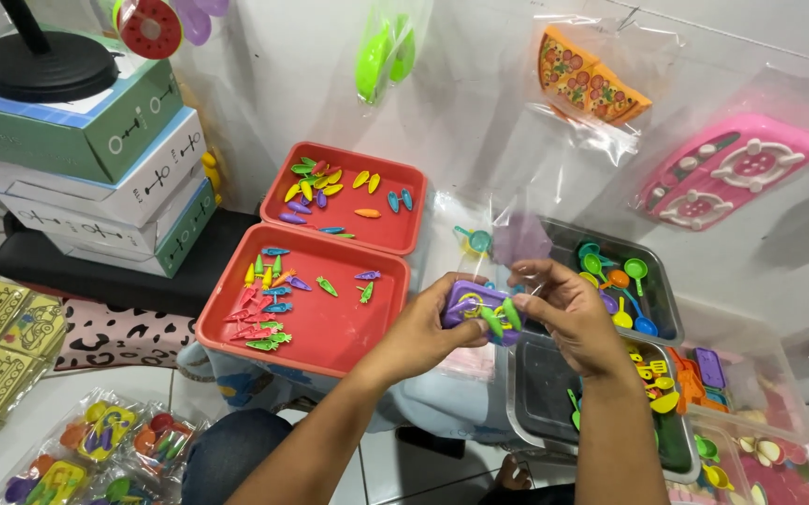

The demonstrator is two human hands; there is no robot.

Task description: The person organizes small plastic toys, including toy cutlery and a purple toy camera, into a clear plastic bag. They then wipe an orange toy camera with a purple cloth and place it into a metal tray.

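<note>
Fingers of left hand (428,329) and right hand (568,313) closed around purple toy block (473,307), centre, just right of near red tray (236,341); light, rigid, slippery plastic; best held by flat sides

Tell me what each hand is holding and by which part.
Left hand clasps the purple toy stove by its left end. Right hand pinches the stove's right end, with small green pieces and the clear bag; exact grip unclear.
</note>
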